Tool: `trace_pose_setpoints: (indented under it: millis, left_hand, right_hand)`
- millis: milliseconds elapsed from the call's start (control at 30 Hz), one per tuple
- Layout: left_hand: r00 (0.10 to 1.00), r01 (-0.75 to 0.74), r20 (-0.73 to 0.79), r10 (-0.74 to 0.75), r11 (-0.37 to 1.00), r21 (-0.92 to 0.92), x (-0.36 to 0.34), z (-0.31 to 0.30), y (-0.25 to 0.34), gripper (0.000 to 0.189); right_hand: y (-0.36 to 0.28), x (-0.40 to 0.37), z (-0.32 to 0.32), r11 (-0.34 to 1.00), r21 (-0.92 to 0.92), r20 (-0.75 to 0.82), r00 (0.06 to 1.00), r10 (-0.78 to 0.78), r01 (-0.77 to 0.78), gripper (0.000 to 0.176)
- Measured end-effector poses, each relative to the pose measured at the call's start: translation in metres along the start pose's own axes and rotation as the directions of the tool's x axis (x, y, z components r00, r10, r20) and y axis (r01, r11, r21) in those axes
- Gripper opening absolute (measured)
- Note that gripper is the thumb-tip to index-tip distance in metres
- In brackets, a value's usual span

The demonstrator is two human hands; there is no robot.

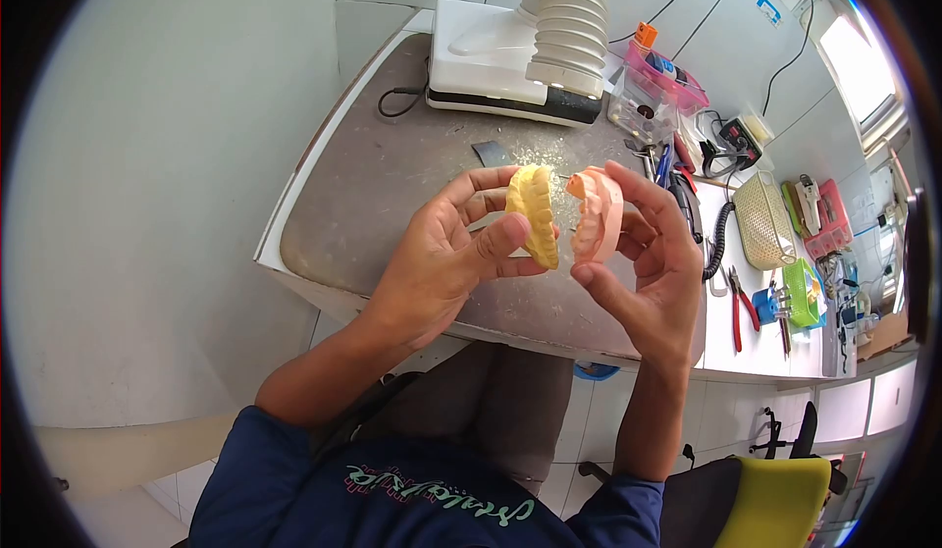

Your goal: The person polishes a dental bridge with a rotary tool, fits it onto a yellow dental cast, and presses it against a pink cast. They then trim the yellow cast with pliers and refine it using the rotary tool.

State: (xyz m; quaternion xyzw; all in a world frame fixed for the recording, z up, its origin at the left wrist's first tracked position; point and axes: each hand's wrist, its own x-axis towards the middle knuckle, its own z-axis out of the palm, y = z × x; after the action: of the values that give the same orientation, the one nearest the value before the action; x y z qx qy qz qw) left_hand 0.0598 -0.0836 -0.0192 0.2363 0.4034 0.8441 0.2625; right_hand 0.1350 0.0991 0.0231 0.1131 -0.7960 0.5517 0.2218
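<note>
A yellow dental cast is gripped between the thumb and fingers of my left hand, its row of teeth facing right. My right hand holds a pink dental cast by its outer edge, thumb below and index finger on top. The two casts are side by side above the grey work mat, with a narrow gap between them. Pale crumbs and dust lie on the mat behind the casts.
A white machine with a ribbed hose stands at the back. Rightward are a clear container, a pink basket, a cream basket, red-handled pliers and a green basket. A chair is at lower right.
</note>
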Motion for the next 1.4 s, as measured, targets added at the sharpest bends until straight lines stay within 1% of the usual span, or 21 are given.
trace_pose_setpoints:
  millis: [67,167,267,900,1067,1267,1400]
  left_hand:
    - [1.000,0.013,-0.005,-0.013,1.000,-0.005,0.000,0.000,0.000,0.072]
    - [0.999,0.032,0.020,-0.032,1.000,0.001,0.001,-0.001,0.000,0.071]
    - [0.999,0.030,0.014,-0.030,1.000,0.005,0.001,-0.001,0.000,0.070]
    - [1.000,0.015,0.015,-0.016,1.000,0.019,0.001,-0.002,-0.001,0.070]
    - [1.000,0.024,0.007,-0.024,0.999,0.036,0.002,-0.002,0.000,0.072]
    - [0.997,0.070,0.018,-0.070,0.998,0.003,0.003,-0.002,0.001,0.074]
    - [0.997,0.079,0.018,-0.079,0.997,0.011,0.003,-0.003,0.002,0.073]
  right_hand:
    - [0.003,0.001,-0.002,0.994,-0.079,-0.013,0.997,-0.076,0.075,0.072]
    - [0.004,0.002,0.000,0.986,-0.126,-0.002,0.994,-0.111,0.110,0.072]
    - [0.006,0.002,0.002,0.981,-0.124,-0.013,0.988,-0.151,0.148,0.071]
    - [0.009,0.001,0.004,0.977,-0.132,0.007,0.986,-0.168,0.167,0.071]
    - [0.010,0.000,0.004,0.978,-0.131,0.002,0.986,-0.166,0.165,0.076]
    - [0.011,0.000,0.003,0.985,-0.110,-0.004,0.991,-0.135,0.133,0.081]
    - [0.012,0.000,0.003,0.985,-0.113,-0.003,0.991,-0.133,0.132,0.081]
